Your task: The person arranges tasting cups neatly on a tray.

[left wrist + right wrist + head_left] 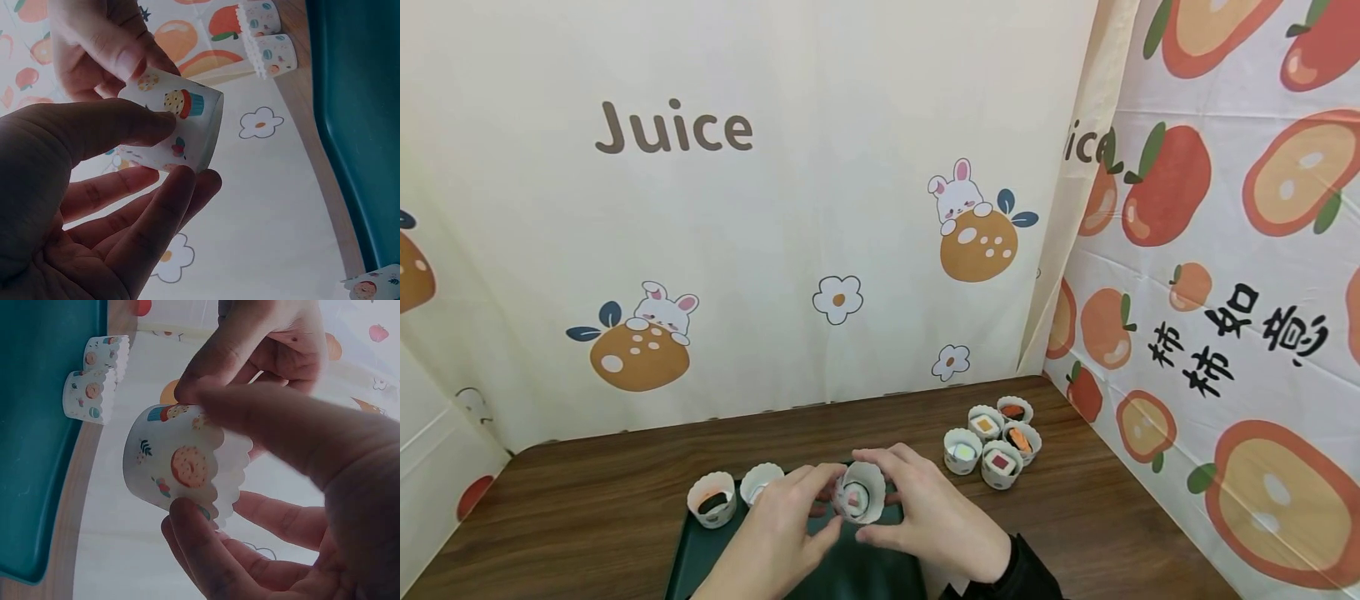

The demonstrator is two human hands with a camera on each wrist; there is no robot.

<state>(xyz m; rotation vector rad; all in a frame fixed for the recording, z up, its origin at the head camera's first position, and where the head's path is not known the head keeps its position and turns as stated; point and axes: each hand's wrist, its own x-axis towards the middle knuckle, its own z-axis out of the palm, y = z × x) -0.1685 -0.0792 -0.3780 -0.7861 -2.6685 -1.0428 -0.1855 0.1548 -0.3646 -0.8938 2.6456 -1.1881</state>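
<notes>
1. Lower left of centre in the head view, two paper cups [711,510] stand at the green tray's [850,571] upper-left corner; best give them room.
2. The left hand's [784,521] thumb and fingertips pinch the held cup [873,483]; a light grip should spare its side.
3. That cup is in the frame's lower middle; keep it steady, so the small roll [854,502] inside doesn't tip.
4. The right hand [928,508] pinches the opposite side; match pressures.
5. Lower right, avoid brushing five more cups [961,460].

Head: forward, down; wrist views: close, sharing cup [178,459].
</notes>
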